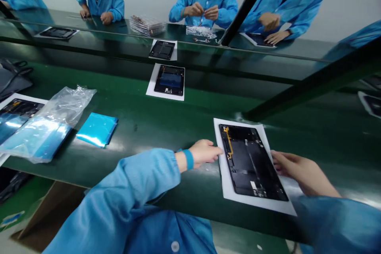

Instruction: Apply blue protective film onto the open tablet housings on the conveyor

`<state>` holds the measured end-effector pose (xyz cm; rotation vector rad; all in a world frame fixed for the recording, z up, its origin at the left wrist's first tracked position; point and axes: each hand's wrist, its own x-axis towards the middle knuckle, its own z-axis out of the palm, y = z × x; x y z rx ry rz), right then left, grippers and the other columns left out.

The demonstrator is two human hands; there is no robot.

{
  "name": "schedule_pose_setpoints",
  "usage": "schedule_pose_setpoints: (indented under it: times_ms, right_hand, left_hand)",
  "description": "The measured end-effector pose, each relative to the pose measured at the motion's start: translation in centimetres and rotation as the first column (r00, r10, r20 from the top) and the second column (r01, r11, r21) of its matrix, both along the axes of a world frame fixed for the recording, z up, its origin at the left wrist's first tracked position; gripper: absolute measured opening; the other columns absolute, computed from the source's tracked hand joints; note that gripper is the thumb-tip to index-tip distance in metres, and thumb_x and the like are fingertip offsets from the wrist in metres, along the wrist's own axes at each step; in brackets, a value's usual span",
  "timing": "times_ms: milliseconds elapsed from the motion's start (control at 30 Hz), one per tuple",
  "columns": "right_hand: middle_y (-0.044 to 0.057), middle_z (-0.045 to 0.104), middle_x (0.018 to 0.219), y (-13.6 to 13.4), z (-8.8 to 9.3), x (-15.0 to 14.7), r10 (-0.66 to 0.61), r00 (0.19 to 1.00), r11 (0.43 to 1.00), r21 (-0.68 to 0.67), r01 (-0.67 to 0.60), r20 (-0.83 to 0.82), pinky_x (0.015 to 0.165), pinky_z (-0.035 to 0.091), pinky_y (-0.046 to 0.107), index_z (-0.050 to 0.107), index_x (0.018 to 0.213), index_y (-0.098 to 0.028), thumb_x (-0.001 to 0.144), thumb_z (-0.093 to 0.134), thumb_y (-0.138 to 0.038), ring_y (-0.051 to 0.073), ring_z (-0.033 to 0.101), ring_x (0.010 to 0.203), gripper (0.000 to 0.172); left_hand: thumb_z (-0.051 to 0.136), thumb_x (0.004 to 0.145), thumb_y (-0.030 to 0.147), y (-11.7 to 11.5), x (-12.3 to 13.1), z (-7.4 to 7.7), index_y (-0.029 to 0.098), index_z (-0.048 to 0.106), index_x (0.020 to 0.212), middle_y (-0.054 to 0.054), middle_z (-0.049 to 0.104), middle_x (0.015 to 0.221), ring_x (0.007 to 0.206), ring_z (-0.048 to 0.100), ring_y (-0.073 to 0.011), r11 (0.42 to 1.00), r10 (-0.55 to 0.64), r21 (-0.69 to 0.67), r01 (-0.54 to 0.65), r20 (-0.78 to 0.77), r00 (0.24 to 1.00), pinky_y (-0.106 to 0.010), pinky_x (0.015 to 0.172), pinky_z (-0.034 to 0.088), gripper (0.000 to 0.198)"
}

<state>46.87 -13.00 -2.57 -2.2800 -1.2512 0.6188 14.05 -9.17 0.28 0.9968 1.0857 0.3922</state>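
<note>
An opened black tablet shell with a yellow flex cable lies on a white sheet on the green belt in front of me. My left hand grips the sheet's left edge, fingers curled on it. My right hand holds the sheet's right edge beside the shell, fingers bent along it. Both sleeves are blue.
Two more tablet shells on white sheets lie farther along the belt. A blue film piece and a clear plastic bag lie at the left. Three people in blue coats work across the belt. A dark bar crosses at the right.
</note>
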Motion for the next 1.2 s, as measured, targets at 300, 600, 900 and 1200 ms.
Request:
schedule_pose_setpoints:
  times_ms: [300, 600, 900, 1200]
  right_hand:
    - [0.009, 0.055, 0.051, 0.6, 0.2, -2.7, 0.002, 0.943, 0.999, -0.031, -0.013, -0.333, 0.042, 0.039, 0.038, 0.067, 0.058, -0.024, 0.058, 0.082, -0.051, 0.018, 0.046, 0.044, 0.031]
    - [0.008, 0.073, 0.078, 1.1, 0.5, -15.8, 0.258, 0.794, 0.966, 0.14, -0.216, -0.551, 0.062, 0.06, 0.034, 0.074, 0.082, -0.021, 0.069, 0.078, -0.062, 0.021, 0.069, 0.068, 0.042]
    - [0.006, 0.077, 0.096, 2.8, -0.7, -26.1, 0.443, 0.765, 0.896, 0.219, -0.385, -0.467, 0.068, 0.062, 0.032, 0.076, 0.109, -0.016, 0.077, 0.071, -0.034, 0.015, 0.069, 0.064, 0.037]
    - [0.005, 0.08, 0.097, 2.6, 0.6, -26.2, 0.474, 0.852, 0.878, 0.188, -0.44, -0.22, 0.089, 0.059, 0.037, 0.078, 0.106, -0.019, 0.081, 0.065, -0.028, 0.019, 0.075, 0.069, 0.03]
  left_hand:
    - [0.072, 0.092, 0.023, 0.8, 3.3, -1.3, 0.008, 0.066, 0.105, 0.003, 0.058, 0.058, 0.052, 0.058, -0.0094, 0.992, 0.127, -0.021, -0.128, -0.073, 0.989, -0.02, 0.054, 0.053, 0.021]
    - [0.068, 0.093, 0.023, 1.1, -10.0, 0.9, 0.015, 0.064, 0.072, 0.003, 0.06, 0.062, 0.058, 0.055, -0.0087, 0.922, 0.277, 0.323, -0.213, -0.168, 0.946, -0.02, 0.059, 0.046, 0.022]
    - [0.072, 0.086, 0.035, -0.1, -21.8, 0.3, 0.019, 0.062, 0.085, -0.003, 0.071, 0.072, 0.063, 0.068, -0.0195, 0.876, 0.344, 0.474, -0.091, -0.481, 0.807, -0.031, 0.065, 0.053, 0.018]
    - [0.084, 0.07, 0.046, 2.1, -33.0, 3.0, 0.022, 0.053, 0.077, -0.01, 0.065, 0.083, 0.098, 0.068, -0.036, 0.819, 0.479, 0.558, 0.137, -0.795, 0.373, -0.042, 0.087, 0.049, 0.04]
